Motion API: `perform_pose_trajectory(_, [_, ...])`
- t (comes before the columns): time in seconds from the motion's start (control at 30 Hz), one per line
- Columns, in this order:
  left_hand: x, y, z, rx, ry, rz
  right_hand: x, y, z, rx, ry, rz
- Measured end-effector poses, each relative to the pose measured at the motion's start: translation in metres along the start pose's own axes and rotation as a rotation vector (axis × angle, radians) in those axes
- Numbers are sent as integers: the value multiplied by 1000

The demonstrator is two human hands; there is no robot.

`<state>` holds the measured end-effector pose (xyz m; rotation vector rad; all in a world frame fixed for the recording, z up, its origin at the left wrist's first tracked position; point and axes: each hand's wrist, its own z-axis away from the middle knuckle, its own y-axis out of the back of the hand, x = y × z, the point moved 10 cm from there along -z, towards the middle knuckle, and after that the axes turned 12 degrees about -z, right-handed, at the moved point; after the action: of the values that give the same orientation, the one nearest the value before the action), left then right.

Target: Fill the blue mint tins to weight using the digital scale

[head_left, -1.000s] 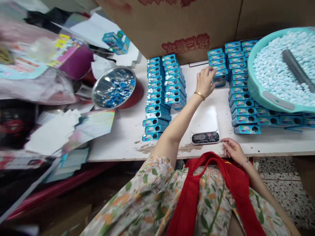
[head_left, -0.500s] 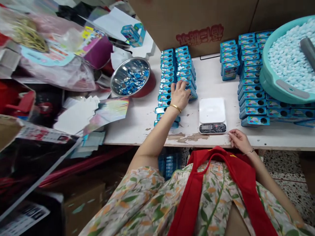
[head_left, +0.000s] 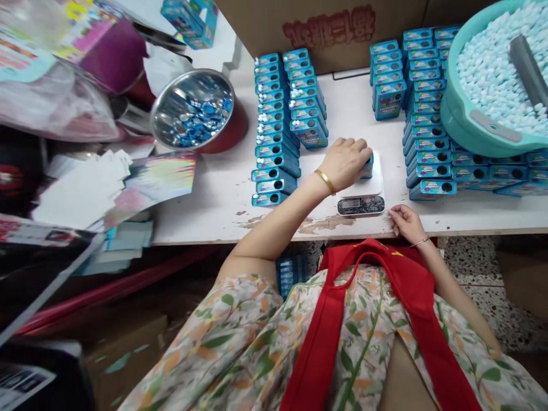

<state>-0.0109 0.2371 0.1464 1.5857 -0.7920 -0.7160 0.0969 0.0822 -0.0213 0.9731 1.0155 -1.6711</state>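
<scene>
With my left hand (head_left: 347, 162), a gold bangle at its wrist, I grip a small blue candy box (head_left: 367, 166) from above. The hand covers most of the box, which sits at the white platform of a digital kitchen scale (head_left: 362, 204); whether it bears its weight there I cannot tell. To the left stand two rows of similar blue candy boxes (head_left: 274, 153), many with white candies at their round top holes. My right hand (head_left: 406, 222) rests at the table's front edge, right of the scale, its fingers loosely bent and holding nothing visible.
A metal bowl (head_left: 192, 142) of shiny blue caps stands left of the box rows. At right, a turquoise tub (head_left: 462, 128) of pale candies with a grey scoop (head_left: 528, 71) rests on more blue boxes (head_left: 428, 157). Cards (head_left: 81, 188) and bags crowd the left; a cardboard carton (head_left: 265, 23) stands behind.
My left hand has taken a candy box from the front of the second row and moved it right, to the scale. My right hand has barely moved. The view has shifted slightly.
</scene>
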Motion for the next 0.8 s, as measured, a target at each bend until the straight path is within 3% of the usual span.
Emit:
perform_pose_trajectory(0.1, [-23,17,21,98,86,100,0,1,0,4,4,17])
perform_pose_trajectory(0.2, [-57,22,60,213,273,213,-1,1,0,0,8,34])
perform_pose_trajectory(0.3, [-76,1,102,264,425,301,-2,1,0,-5,5,46])
perform_pose_trajectory(0.43, [-75,-44,136,236,509,385,-3,1,0,2,1,66])
perform_pose_trajectory(0.53, [-68,-57,144,252,524,430,-4,0,2,23,4,76])
perform_pose_trajectory(0.63, [-63,-49,141,304,502,429,-15,-3,5,72,47,98])
perform_pose_trajectory(0.7, [-60,-37,136,338,472,398,-37,-10,7,94,149,156])
perform_pose_trajectory(0.8, [-56,-20,126,356,438,304,-89,-28,5,117,380,285])
